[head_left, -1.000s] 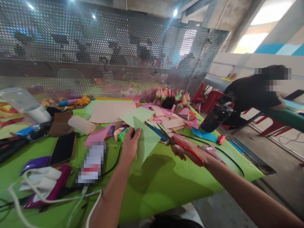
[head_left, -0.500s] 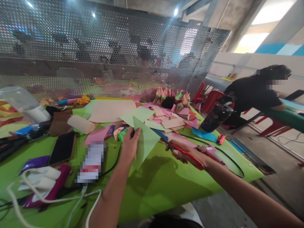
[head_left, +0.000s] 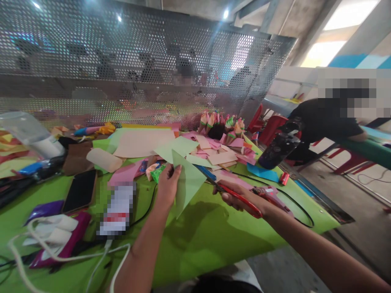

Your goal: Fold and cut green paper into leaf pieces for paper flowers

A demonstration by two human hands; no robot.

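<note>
Perforated metal screening (head_left: 137, 61) closes off the far side of a desk (head_left: 214, 236) covered in bright green; beyond it, on the right, a person in black (head_left: 326, 122) sits at another table, with red chairs near them; concrete floor shows at the right.

Cutting looks to be the step in hand; the left hand (head_left: 167, 185) pinches a pale green paper triangle (head_left: 187, 183) by its left edge, held upright above the desk near the middle; the right hand (head_left: 236, 195) has its grip closed through the red handles of a pair of scissors (head_left: 232, 193), whose blades point left toward the triangle's right corner, close to it, though whether they touch the paper I cannot tell; blades appear nearly closed. My judgement is that the next move calls for holding the sheet taut and lining the blades up squarely with its edge.

Loose sheets of pink and cream paper (head_left: 143, 142) lie at the far side; a dark phone (head_left: 80, 190) lies to the left, white cables (head_left: 61, 252) near left, and a dark bottle (head_left: 279, 148) far right.
</note>
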